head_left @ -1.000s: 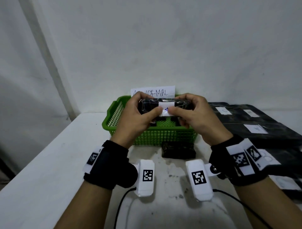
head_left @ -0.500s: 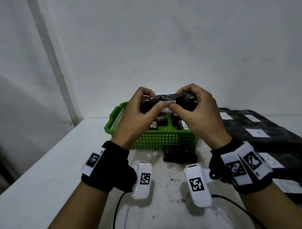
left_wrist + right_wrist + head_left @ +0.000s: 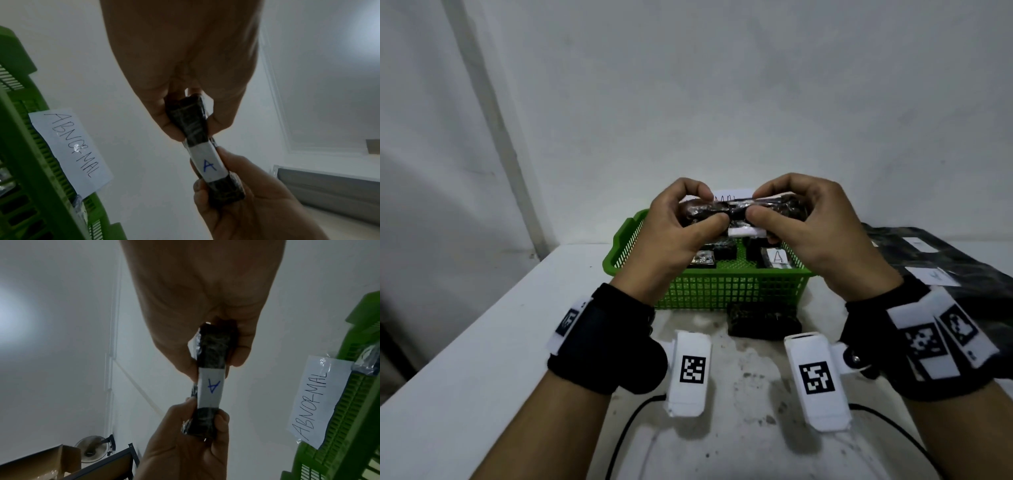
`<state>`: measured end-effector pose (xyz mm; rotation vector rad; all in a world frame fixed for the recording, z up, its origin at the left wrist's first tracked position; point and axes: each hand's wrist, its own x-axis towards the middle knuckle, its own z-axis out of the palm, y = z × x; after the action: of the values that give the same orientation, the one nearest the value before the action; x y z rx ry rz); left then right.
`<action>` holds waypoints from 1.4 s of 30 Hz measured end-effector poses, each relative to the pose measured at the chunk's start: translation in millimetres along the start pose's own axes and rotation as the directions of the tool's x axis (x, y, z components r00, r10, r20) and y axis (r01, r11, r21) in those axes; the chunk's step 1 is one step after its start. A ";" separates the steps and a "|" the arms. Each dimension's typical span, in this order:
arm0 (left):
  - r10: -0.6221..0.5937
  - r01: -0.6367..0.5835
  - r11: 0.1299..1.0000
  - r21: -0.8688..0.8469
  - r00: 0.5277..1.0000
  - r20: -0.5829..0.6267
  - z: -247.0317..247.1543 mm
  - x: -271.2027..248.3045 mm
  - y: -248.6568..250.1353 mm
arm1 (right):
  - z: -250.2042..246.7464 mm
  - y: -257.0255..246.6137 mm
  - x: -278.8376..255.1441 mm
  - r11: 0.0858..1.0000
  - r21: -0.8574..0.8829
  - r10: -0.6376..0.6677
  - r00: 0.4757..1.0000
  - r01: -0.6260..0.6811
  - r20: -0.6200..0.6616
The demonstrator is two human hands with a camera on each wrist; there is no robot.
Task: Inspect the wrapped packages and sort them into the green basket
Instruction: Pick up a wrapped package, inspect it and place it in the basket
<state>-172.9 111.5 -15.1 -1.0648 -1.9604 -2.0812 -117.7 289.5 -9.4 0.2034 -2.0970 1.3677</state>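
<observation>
Both hands hold one black wrapped package [image 3: 739,209] level above the green basket [image 3: 722,289]. My left hand [image 3: 705,209] pinches its left end and my right hand [image 3: 767,207] pinches its right end, thumbs nearest me. A white label [image 3: 744,232] shows at the package's lower edge. In the left wrist view the label [image 3: 207,164] reads "A", as it does in the right wrist view on the same label [image 3: 211,386]. Several wrapped packages [image 3: 722,254] lie inside the basket, one labelled "A" [image 3: 777,257].
Another black package [image 3: 762,320] lies on the white table just in front of the basket. A pile of black labelled packages [image 3: 945,270] fills the right side. A paper sign reading "ABNORMAL" [image 3: 69,151] is fixed to the basket's far rim. Cables trail near the table's front edge.
Both hands rolled the package: its label faced me a second ago and now sits at the lower edge. The hands rose slightly above the basket.
</observation>
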 end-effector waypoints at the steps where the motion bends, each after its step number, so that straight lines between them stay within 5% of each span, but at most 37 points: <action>1: 0.001 -0.001 1.000 -0.011 1.000 -0.010 0.2 -0.2 0.4 | 0.8 -0.8 -0.3 1.000 -0.013 -0.013 1.000 0.013 0.002; 10: -0.118 0.118 0.993 -0.024 0.993 0.007 -7.8 3.7 1.1 | -5.1 -4.0 -2.0 0.997 0.051 -0.060 0.994 0.056 0.094; 17: -0.031 0.034 0.995 -0.090 0.999 0.028 -4.9 4.0 -6.1 | -4.3 -1.3 0.7 0.963 0.178 0.183 0.977 -0.200 0.106; 26: 0.046 -0.043 0.997 0.070 0.998 -0.049 5.0 0.4 -14.6 | 7.3 9.9 -0.9 0.985 0.129 0.118 0.993 -0.116 -0.004; 31: -0.130 0.131 0.991 0.029 0.991 -0.040 6.2 -0.3 -9.6 | -0.4 9.2 -0.4 0.995 0.102 -0.020 0.999 0.016 0.045; 38: -0.059 0.059 0.998 -0.009 0.997 -0.045 1.6 3.9 -14.0 | -3.1 10.4 3.0 0.971 0.198 0.114 0.986 -0.136 0.119; 42: -0.032 0.033 0.999 0.009 0.998 -0.048 3.9 2.5 -14.6 | -3.3 12.0 2.6 0.982 0.152 0.101 0.993 -0.110 0.066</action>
<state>-180.6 118.5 -26.3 -0.9787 -1.9764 -2.0908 -123.7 298.3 -16.3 0.2003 -2.0747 1.6078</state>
